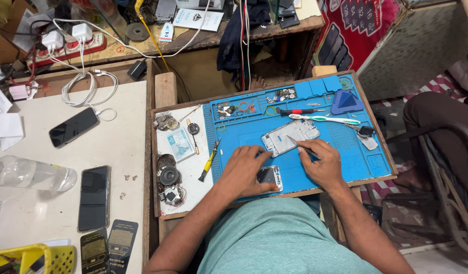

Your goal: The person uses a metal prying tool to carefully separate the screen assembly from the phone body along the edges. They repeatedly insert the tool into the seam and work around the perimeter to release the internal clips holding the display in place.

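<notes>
Left hand (pixel 246 170) flat on phone part (pixel 270 177), near mat edge | right hand (pixel 320 165) pinching tweezers (pixel 301 145) | opened phone (pixel 290 137)

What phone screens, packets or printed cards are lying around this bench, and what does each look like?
Phone: white table, dark screen up, cable plugged in.
Second phone: nearer on that table, black, upright.
Two cards: below it, black with gold print.
Small packet: left of the blue mat, pale blue, square.
Opened phone: on the mat, silver, at the right hand.
Small screen part: under the left hand.
</notes>
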Tool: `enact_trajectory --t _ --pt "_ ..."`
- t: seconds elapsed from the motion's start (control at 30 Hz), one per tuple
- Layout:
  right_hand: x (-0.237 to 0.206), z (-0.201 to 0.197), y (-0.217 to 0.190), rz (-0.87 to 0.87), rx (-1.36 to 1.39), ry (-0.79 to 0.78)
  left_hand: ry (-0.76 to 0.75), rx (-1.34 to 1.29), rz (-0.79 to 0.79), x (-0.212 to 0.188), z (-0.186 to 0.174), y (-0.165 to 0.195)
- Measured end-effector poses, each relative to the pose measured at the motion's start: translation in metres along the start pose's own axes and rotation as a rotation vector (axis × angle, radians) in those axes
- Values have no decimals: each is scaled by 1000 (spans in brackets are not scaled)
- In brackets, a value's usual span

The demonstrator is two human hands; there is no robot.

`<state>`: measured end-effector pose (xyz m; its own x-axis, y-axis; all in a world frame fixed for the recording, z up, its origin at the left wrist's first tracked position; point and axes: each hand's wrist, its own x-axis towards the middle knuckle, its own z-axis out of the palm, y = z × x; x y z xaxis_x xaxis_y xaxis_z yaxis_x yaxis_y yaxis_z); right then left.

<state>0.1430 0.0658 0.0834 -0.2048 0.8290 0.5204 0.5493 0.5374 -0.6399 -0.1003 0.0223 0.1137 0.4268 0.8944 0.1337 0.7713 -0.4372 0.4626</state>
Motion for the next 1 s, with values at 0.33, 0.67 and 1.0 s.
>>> enact_trajectory --t 0.33,0.67,1.0 --pt "0 -1 0 6 21 53 116 -120 -98 -11 21 12" --pt "-3 2 5 13 57 7 162 -105 -93 -23 38 6" --pt "-6 5 10 -33 72 -44 122 -76 -104 -24 39 11"
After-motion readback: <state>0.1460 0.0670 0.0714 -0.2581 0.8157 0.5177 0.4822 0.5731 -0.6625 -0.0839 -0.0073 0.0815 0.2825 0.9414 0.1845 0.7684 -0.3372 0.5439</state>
